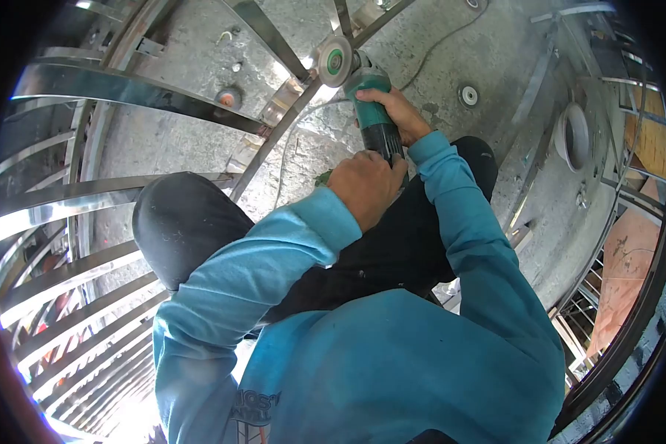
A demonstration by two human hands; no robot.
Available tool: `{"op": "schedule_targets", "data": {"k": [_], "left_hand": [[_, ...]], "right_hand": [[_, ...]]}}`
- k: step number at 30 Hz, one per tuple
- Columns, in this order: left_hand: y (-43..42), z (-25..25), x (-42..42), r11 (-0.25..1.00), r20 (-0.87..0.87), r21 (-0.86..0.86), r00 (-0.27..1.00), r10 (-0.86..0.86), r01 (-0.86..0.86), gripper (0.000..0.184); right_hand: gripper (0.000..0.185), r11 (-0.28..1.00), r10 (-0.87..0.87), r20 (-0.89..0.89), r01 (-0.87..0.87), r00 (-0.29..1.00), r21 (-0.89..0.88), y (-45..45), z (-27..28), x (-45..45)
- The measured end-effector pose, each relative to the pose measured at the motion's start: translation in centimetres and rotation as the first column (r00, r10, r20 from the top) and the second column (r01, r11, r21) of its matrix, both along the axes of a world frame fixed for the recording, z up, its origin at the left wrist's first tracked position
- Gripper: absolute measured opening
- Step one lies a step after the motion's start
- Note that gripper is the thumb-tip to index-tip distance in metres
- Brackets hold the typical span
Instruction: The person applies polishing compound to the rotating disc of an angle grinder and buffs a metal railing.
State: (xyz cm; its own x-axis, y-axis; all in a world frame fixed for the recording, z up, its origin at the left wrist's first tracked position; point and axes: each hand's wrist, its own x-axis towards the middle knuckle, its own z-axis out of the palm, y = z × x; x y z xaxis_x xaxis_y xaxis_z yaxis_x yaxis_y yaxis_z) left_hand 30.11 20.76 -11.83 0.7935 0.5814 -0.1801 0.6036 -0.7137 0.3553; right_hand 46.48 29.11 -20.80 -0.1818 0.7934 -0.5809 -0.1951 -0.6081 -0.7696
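Note:
A green and black angle grinder (376, 111) points away from me, with a round disc (335, 62) at its far end. My right hand (398, 111) is closed around the green front of its body, thumb on top. My left hand (368, 186) wraps the black rear part, close to my lap. The disc's edge is at or very near a metal flat bar (292, 115), by the joint where a shiny rectangular tube (268, 37) meets it. Whether disc and metal touch, I cannot tell. Another shiny tube (137, 92) joins the same bar lower down.
Rows of metal bars (74, 270) fill the left side. On the concrete floor lie a loose disc (468, 95), a reddish round piece (229, 97) and a dark cable (429, 55). A pale bowl-like round object (572, 137) stands at right, near more metal framing.

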Motion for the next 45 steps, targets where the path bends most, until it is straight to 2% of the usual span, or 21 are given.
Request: {"op": "schedule_targets", "data": {"k": [5, 8, 10, 12, 13, 14, 17, 20, 23, 25, 27, 29, 31, 32, 33, 35, 37, 39, 41, 43, 45], "left_hand": [[0.3, 0.3, 0.0, 0.999, 0.012, -0.045, 1.000, -0.005, 0.005, 0.047], [0.6, 0.5, 0.0, 0.992, -0.053, -0.124, 0.998, -0.045, 0.038, 0.056], [0.7, 0.8, -0.2, 0.992, -0.069, -0.125, 0.997, -0.031, 0.022, 0.074], [1.1, 1.4, -0.3, 0.991, -0.068, -0.130, 0.997, -0.038, 0.029, 0.082], [1.5, 1.7, -0.4, 0.989, -0.061, -0.145, 0.997, -0.039, 0.029, 0.090], [1.8, 2.0, -0.4, 0.990, -0.069, -0.135, 0.996, -0.050, 0.040, 0.090], [3.1, 3.5, -0.5, 0.977, -0.045, -0.211, 0.999, -0.021, 0.011, 0.096], [4.9, 4.2, -1.4, 0.971, 0.213, -0.232, 0.972, 0.103, -0.052, 0.102], [7.0, 7.5, -2.5, 0.961, 0.411, -0.171, 0.871, 0.271, -0.218, 0.089], [8.2, 9.2, -3.4, 0.926, 0.582, 0.023, 0.759, 0.293, -0.376, 0.096], [8.7, 10.8, -3.2, 0.765, 0.779, -0.350, 0.286, 0.558, -0.540, 0.090], [8.9, 13.3, -3.3, 0.656, 0.816, -0.346, 0.129, 0.563, -0.670, 0.082], [10.7, 13.8, -4.1, 0.647, 0.904, -0.266, 0.048, 0.425, -0.714, 0.073], [10.7, 14.2, -4.4, 0.657, 0.877, -0.375, -0.021, 0.480, -0.654, 0.070], [10.9, 14.9, -4.6, 0.663, 0.884, -0.359, -0.012, 0.466, -0.657, 0.070], [11.6, 15.6, -5.3, 0.679, 0.804, -0.539, -0.064, 0.591, -0.498, 0.073], [13.2, 15.3, -6.0, 0.691, 0.820, -0.529, -0.086, 0.567, -0.492, 0.069], [15.0, 14.6, -7.1, 0.679, 0.766, -0.637, -0.204, 0.610, -0.365, 0.067], [15.3, 13.7, -8.4, 0.648, 0.703, -0.710, -0.238, 0.670, -0.275, 0.065], [15.7, 13.9, -8.7, 0.709, 0.748, -0.661, -0.139, 0.649, -0.247, 0.067], [15.1, 14.2, -8.4, 0.733, 0.769, -0.637, -0.133, 0.625, -0.236, 0.073]], "right_hand": [[0.046, 0.999, 0.047, 0.017, -0.047, 0.999, -0.004, -0.1, -0.9, 0.1], [0.038, 0.999, -0.037, -0.012, 0.037, 0.999, -0.010, -0.4, -0.1, -0.3], [0.038, 0.998, -0.063, -0.040, 0.064, 0.997, 0.011, 0.0, -0.2, 0.3], [0.039, 0.994, -0.098, -0.070, 0.101, 0.993, 0.038, 0.6, -0.3, 1.6], [0.041, 0.990, -0.138, -0.123, 0.134, 0.983, -0.034, 0.9, -0.3, 2.4], [0.043, 0.981, -0.180, -0.174, 0.163, 0.968, -0.108, 1.0, -0.5, 3.1], [0.045, 0.946, -0.325, -0.267, 0.313, 0.907, -0.087, 1.1, 1.8, 4.1], [0.045, 0.915, -0.403, -0.314, 0.391, 0.860, -0.101, 2.5, 0.6, 6.9], [0.046, 0.859, -0.508, -0.384, 0.486, 0.771, -0.160, 2.4, 0.9, 7.8], [0.048, 0.817, -0.555, -0.366, 0.573, 0.747, -0.070, 2.6, 1.1, 8.1], [0.047, 0.783, -0.595, -0.391, 0.615, 0.702, -0.089, 2.6, 1.3, 8.4], [0.047, 0.752, -0.630, -0.411, 0.649, 0.659, -0.112, 2.3, 1.6, 8.5], [0.047, 0.736, -0.621, -0.560, 0.654, 0.548, -0.175, 2.1, 2.1, 8.5], [0.047, 0.735, -0.616, -0.575, 0.655, 0.539, -0.173, 1.8, 2.5, 8.4], [0.047, 0.725, -0.621, -0.581, 0.667, 0.526, -0.172, 1.5, 2.9, 8.5], [0.047, 0.723, -0.611, -0.595, 0.674, 0.521, -0.152, 1.1, 3.6, 9.0], [0.046, 0.699, -0.579, -0.633, 0.712, 0.514, -0.062, 0.8, 3.4, 9.7], [0.045, 0.695, -0.562, -0.625, 0.719, 0.542, 0.000, 0.7, 4.1, 10.5], [0.045, 0.683, -0.468, -0.804, 0.727, 0.366, -0.067, -0.4, 5.5, 10.6], [0.044, 0.642, -0.480, -0.786, 0.767, 0.389, -0.013, -0.7, 6.2, 11.1], [0.042, 0.572, -0.567, -0.705, 0.819, 0.425, 0.034, -1.5, 5.7, 11.9]]}}
